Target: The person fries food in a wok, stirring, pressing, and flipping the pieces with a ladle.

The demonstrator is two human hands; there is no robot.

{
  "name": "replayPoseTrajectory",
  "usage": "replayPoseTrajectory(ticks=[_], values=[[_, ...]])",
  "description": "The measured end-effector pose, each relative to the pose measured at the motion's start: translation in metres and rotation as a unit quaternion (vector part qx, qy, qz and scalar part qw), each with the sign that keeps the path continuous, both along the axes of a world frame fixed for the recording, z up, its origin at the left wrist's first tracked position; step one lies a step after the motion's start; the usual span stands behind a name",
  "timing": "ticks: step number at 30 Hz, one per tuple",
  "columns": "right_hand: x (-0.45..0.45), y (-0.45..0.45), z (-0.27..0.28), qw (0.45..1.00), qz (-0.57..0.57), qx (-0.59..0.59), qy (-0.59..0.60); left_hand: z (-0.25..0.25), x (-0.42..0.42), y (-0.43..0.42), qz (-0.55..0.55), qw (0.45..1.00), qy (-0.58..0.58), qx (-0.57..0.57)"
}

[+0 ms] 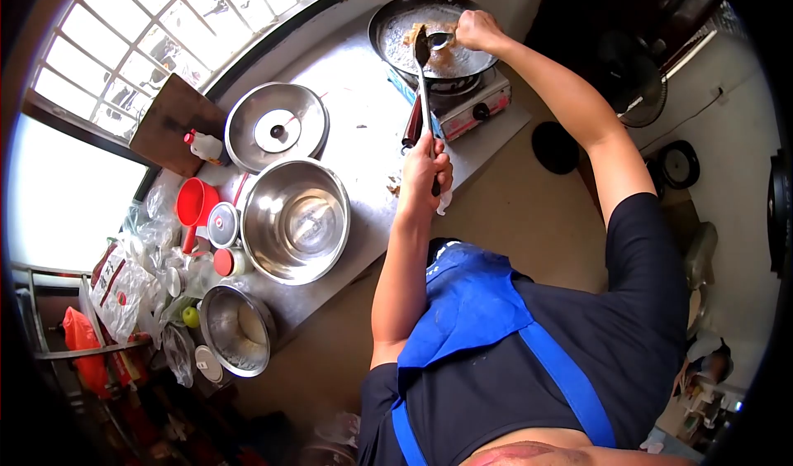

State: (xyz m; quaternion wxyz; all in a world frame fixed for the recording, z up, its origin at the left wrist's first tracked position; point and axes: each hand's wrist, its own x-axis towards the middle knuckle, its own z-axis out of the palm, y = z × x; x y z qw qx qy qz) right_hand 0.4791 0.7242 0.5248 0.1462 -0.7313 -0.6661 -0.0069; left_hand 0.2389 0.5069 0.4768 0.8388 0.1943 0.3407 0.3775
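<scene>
A large dark wok (388,32) sits on a portable gas stove (487,106) at the top centre, with shiny liquid and some brown food (450,63) in it. My left hand (425,168) is wrapped round the handle of a long metal ladle (422,49), whose dark bowl is over the wok. At the wok's right side, my right hand (479,30) is closed round a small metal spoon (439,41), its bowl close beside the ladle's. Dark residue shows on the ladle's bowl.
Left of the stove, the metal counter (355,127) holds a steel lid (277,127), a large steel bowl (296,221), a smaller bowl (238,330), a red scoop (197,202), jars and plastic bags. A wooden board (176,123) leans by the window. A black fan (640,94) stands right.
</scene>
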Motion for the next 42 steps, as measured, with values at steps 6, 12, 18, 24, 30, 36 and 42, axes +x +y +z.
replayPoseTrajectory(ticks=[6,12,18,24,30,36,42], values=[[-0.007,-0.006,-0.005,0.995,0.056,0.0,-0.085,-0.005,-0.002,-0.005,-0.003,1.0,0.013,0.005],[-0.009,-0.016,-0.012,0.987,0.112,0.024,-0.112,-0.001,0.0,-0.01,0.005,1.0,0.023,0.007],[-0.001,-0.018,-0.018,0.988,0.119,0.061,-0.078,0.003,-0.005,-0.01,0.007,0.999,0.032,0.02],[0.003,-0.019,-0.02,0.992,0.103,0.036,-0.07,0.002,-0.003,-0.013,0.005,0.999,0.035,0.033],[-0.004,-0.024,-0.015,0.986,0.146,0.057,-0.059,0.002,-0.005,-0.014,0.014,0.998,0.043,0.035],[-0.015,-0.002,-0.02,0.999,0.014,0.016,0.03,0.003,-0.009,-0.017,0.01,0.999,0.031,0.029],[-0.009,0.016,-0.018,0.994,-0.067,-0.004,0.081,-0.002,-0.01,-0.021,0.01,0.999,0.028,0.02]])
